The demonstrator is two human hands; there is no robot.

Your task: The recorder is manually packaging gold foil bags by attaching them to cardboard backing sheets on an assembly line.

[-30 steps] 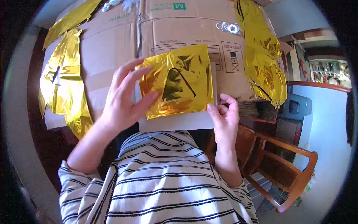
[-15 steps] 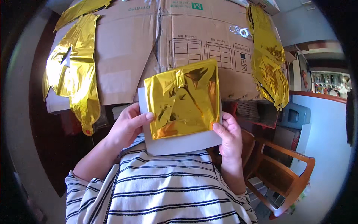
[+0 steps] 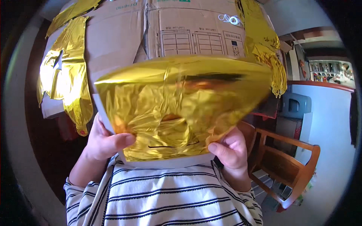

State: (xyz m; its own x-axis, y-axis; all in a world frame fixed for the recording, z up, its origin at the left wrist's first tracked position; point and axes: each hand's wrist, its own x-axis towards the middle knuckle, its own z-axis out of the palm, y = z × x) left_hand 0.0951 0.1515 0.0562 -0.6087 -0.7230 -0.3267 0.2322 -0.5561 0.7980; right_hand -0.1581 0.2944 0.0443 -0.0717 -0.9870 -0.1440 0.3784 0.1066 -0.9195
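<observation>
In front of my chest is a gold foil balloon (image 3: 151,101), flat and partly unfolded, with its wide upper edge curving outward and blurred. A white sheet (image 3: 175,163) lies behind it, showing along the lower edge and at the left side. My left hand (image 3: 105,141) pinches the lower left of the foil and sheet, thumb on top. At the lower right, my right hand (image 3: 232,150) grips the foil between thumb and fingers. Past them, flat gold foil balloons lie on cardboard, one at the left (image 3: 75,71) and one at the right (image 3: 262,32).
The flattened cardboard (image 3: 113,34) spreads across the surface ahead. A coil of white string (image 3: 233,20) rests on it near the right balloon. To my right stand a wooden chair (image 3: 283,165) and a grey-blue plastic stool (image 3: 296,105).
The compact folded foil square has spread into a much wider sheet, its top edge flaring toward both sides. My left hand has moved left and down; the right hand is slightly lower.
</observation>
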